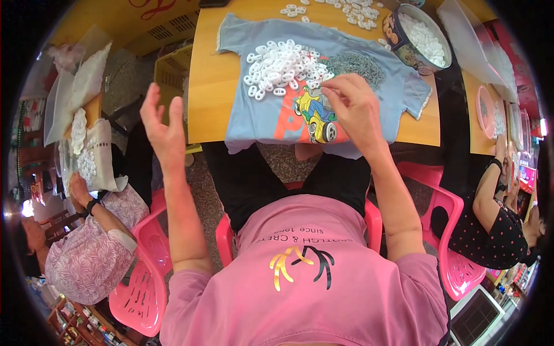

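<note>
My left hand (164, 124) is raised off the table's left edge, its fingers spread and nothing in them. My right hand (355, 109) is over the shirt with thumb and forefinger pinched together beside the white pile; whatever is between the fingertips is too small to make out. A light blue T-shirt (245, 118) with a cartoon car print lies spread on the table. On it sits a heap of small white oval plastic pieces with holes (280, 66). Right of that heap is a pile of small grey metal screws (358, 68), partly behind my right hand.
The yellow table (205, 75) also bears loose white pieces (360, 14) at the back and a round tin (398, 55) filled with them at the back right. A yellow crate (167, 72) stands left. People sit at tables on both sides, on pink chairs (141, 294).
</note>
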Tool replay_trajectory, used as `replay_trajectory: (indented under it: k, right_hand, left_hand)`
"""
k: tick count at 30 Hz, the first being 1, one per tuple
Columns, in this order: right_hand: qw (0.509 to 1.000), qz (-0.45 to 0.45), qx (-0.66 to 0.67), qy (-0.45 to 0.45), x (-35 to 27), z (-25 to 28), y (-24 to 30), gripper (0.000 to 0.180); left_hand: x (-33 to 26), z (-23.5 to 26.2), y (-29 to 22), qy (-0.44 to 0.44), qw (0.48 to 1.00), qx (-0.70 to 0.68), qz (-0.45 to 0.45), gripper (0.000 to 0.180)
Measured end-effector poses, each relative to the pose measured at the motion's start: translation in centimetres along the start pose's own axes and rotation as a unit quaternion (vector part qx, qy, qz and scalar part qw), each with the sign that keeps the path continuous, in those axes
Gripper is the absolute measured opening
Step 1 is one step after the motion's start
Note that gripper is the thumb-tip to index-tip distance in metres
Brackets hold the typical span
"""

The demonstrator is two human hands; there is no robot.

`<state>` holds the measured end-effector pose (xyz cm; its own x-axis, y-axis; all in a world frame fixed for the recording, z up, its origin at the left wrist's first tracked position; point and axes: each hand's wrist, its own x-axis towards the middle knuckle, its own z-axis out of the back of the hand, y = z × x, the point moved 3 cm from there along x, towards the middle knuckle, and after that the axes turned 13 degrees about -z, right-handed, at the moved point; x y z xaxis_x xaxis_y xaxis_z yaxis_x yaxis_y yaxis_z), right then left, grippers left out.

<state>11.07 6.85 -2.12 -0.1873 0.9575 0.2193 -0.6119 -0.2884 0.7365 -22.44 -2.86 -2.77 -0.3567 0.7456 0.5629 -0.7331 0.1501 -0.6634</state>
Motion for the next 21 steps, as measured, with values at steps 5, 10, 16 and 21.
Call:
replay_trajectory:
  k: [5, 10, 16, 21]
  right_hand:
    - [0.987, 0.082, -0.135, 0.013, 1.0, -1.4, 1.2, 0.015]
    - [0.983, 0.115, -0.144, 0.014, 1.6, -1.5, 1.5, 0.014]
    - [0.995, 0.101, 0.007, -0.02, 0.2, 0.0, 1.9, 0.017]
    - [0.981, 0.186, 0.052, -0.014, -2.6, 1.0, 2.6, 0.021]
  left_hand:
    - [-2.6, -3.4, -5.1, 0.015, 0.991, -0.129, -0.026, 0.034]
    - [-4.6, -6.1, -8.4, 0.057, 0.98, -0.188, -0.029, 0.026]
    - [-6.0, -10.0, -10.9, 0.162, 0.876, -0.422, 0.167, 0.023]
    - [-6.3, -12.2, -11.9, 0.188, 0.726, -0.577, 0.324, 0.019]
